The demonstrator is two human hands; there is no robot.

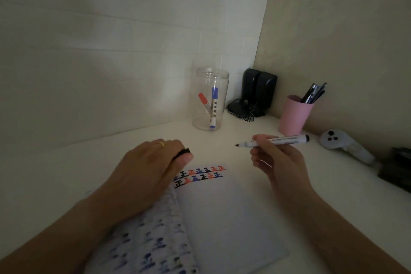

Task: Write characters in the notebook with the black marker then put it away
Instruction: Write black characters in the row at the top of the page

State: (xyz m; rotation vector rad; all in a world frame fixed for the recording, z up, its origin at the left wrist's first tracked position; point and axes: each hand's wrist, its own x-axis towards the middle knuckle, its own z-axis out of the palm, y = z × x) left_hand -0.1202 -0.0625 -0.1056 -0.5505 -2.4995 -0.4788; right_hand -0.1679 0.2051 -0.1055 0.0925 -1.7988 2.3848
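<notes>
An open notebook lies on the white desk, with rows of black, red and blue characters along the top of its right page. My right hand holds the uncapped black marker above the desk, just beyond the page, tip pointing left. My left hand rests on the notebook's upper left corner and grips the black cap between thumb and fingers. The left page shows ink bleeding through.
A clear plastic jar holding a red and a blue marker stands behind the notebook. Black speakers fill the corner. A pink cup of pens, a white controller and a dark object sit along the right wall.
</notes>
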